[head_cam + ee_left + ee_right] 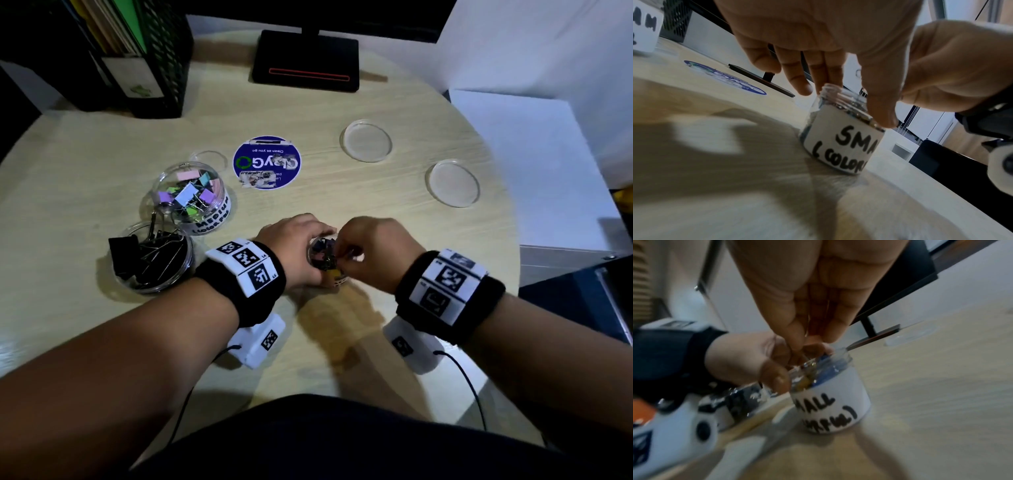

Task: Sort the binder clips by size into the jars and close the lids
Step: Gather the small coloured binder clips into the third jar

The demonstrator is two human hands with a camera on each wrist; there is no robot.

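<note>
Head view: left hand (pixel 294 240) holds the small jar (pixel 325 260) in its grip; right hand (pixel 370 246) pinches clips at its rim.

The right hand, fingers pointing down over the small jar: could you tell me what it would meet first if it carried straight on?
Most likely the clips heaped at the mouth of the small jar. The right hand points its fingers straight down into that opening; depth is unclear, so contact may exist already.

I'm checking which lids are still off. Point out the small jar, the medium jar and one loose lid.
small jar (pixel 840 144): left wrist view, on its white label.
medium jar (pixel 186 195): head view, on its clips.
loose lid (pixel 365 140): head view, its centre.
</note>
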